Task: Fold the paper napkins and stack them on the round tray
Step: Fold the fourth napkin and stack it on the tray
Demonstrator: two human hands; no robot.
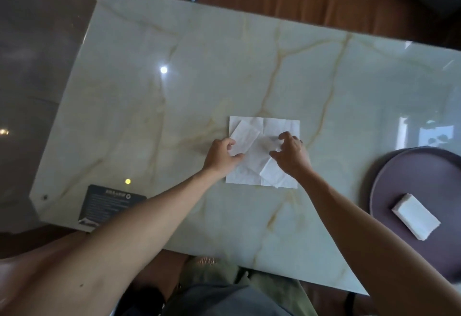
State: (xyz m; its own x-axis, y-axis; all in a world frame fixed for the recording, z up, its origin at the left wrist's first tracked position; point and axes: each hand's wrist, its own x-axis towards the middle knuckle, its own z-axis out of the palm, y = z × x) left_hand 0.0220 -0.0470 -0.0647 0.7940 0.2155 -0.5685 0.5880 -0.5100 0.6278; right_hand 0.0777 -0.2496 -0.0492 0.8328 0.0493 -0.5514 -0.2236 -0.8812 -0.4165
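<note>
We see a square white paper napkin lying flat near the middle of a pale green marble-patterned table, with its far-left and near-right corners turned inward. The left hand pinches the folded far-left flap between thumb and fingers. The right hand rests on the napkin's right half, fingers curled and spread; we cannot tell whether it grips paper. At the right edge a round purple tray carries one folded white napkin stack. A dark printed card lies near left.
</note>
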